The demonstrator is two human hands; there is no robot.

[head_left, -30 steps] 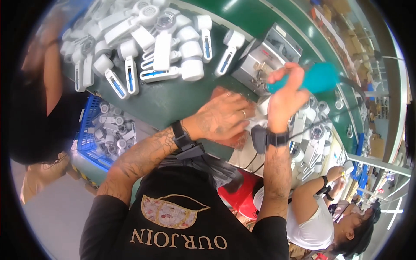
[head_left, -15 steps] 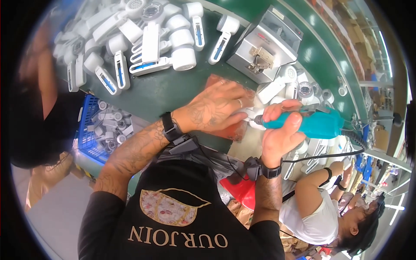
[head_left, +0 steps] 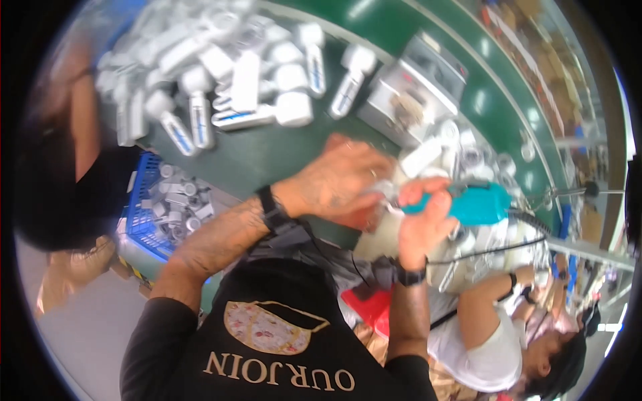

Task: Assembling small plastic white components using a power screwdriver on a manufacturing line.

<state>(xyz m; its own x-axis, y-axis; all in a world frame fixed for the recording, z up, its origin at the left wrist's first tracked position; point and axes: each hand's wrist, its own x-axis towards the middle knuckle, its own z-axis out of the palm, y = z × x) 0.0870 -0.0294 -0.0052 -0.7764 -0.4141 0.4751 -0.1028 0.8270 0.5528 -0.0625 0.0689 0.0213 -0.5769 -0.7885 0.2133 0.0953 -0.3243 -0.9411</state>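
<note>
My right hand (head_left: 425, 212) is wrapped round a teal electric screwdriver (head_left: 480, 204), which lies nearly level with its tip toward my left hand. My left hand (head_left: 338, 179) is closed, its thumb and fingertips on a small white plastic part (head_left: 384, 189) at the screwdriver's tip. Motion blur and my fingers hide the part's shape and the exact contact. Beneath the left hand shows a reddish sheet (head_left: 336, 142) on the green table (head_left: 251, 157).
White plastic devices (head_left: 292, 107) with round heads and handles are heaped at the far left. A grey metal box (head_left: 418, 87) stands beyond my hands. More white parts (head_left: 471, 157) lie at right. A blue basket (head_left: 139, 200) holds others. One person (head_left: 478, 334) sits at right, another at left.
The whole view has shifted slightly and blurred. My right hand and the screwdriver have moved a little left, closer to my left hand. Both hands keep their grip.
</note>
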